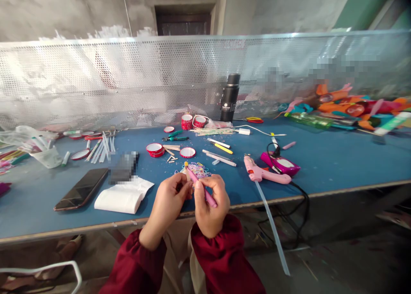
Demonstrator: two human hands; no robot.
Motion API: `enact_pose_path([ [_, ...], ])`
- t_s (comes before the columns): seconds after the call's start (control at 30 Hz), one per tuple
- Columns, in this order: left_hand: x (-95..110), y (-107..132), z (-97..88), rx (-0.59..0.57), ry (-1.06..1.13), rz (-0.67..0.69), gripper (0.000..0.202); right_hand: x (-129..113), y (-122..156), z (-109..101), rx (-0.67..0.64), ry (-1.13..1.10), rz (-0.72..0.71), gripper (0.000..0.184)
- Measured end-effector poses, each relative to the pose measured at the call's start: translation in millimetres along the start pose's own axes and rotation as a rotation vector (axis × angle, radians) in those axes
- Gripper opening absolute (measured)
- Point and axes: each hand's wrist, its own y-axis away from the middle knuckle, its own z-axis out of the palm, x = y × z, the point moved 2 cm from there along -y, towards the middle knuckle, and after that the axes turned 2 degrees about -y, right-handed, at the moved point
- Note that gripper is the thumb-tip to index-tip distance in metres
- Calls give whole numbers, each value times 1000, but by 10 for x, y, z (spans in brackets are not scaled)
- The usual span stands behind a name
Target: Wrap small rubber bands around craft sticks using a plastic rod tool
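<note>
Both my hands meet at the near edge of the blue table [337, 161], in dark red sleeves. My right hand [212, 204] is closed around a pink stick [203, 188] that slants up to the left. My left hand [168, 200] pinches a small pale wooden stick [186, 170] with a yellow tip, close against the pink stick's upper end. Just beyond my fingers lies a heap of small coloured rubber bands [199, 170].
A pink glue gun [266, 174] with a clear glue stick lies to the right, by a magenta device [282, 164] and black cable. A phone [81, 189] and white cloth [123, 195] lie left. Red tape rolls [155, 149], pliers [175, 136], loose sticks and a black flask [230, 98] stand farther back, before a perforated metal screen.
</note>
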Motion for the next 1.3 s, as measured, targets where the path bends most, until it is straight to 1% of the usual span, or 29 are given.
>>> enact_pose_path([
  [0.2,-32,-5,2,0,-13,-7,30,8,5,-12,26,33,62,8],
  [0.3,-27,-4,3,-6,-1,-3,29,-1,5,-15,29,13,23,6],
  [0.37,-17,-3,1,-2,1,5,27,-6,0,-10,5,-3,-5,7],
  [0.47,-13,-2,-2,3,-15,8,24,-2,-4,-1,-26,-10,-3,8],
  [0.67,-40,2,6,3,-9,-5,28,19,19,-2,34,9,59,8],
  [0.73,-38,4,7,3,3,-8,27,15,22,-3,32,-10,36,7],
  [0.87,-20,4,1,3,15,-3,23,-3,8,2,-26,-33,-7,8],
  [0.93,-18,3,-2,2,1,-1,23,-3,3,2,-33,-16,14,8],
  [1.07,-32,1,2,-3,-14,-7,27,8,11,-8,16,-3,66,9],
  [1.2,-25,5,7,-13,18,-7,26,-3,15,-9,25,-35,22,11],
  [1.3,-6,8,3,-6,18,4,24,-12,7,0,-5,-34,-13,11],
])
